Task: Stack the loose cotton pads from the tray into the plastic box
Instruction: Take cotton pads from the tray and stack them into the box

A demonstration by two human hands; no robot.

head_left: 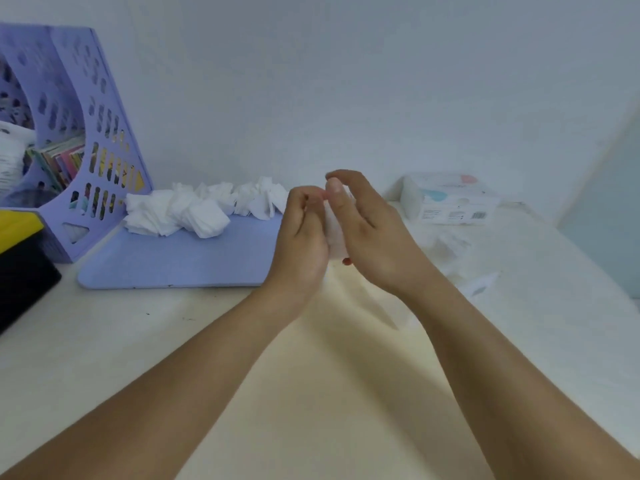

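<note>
Both hands (329,223) grip cotton pads (334,233) just past the tray (173,258) edge.

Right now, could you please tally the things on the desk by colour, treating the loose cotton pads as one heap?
Lilac: 2 (file rack, tray)
White: 2 (cotton pad heap, tissue pack)
Yellow and black: 1 (box at the left edge)
Total: 5

Bare forearms, sleeveless to the frame edge; red-painted thumbnail (346,261).
</note>
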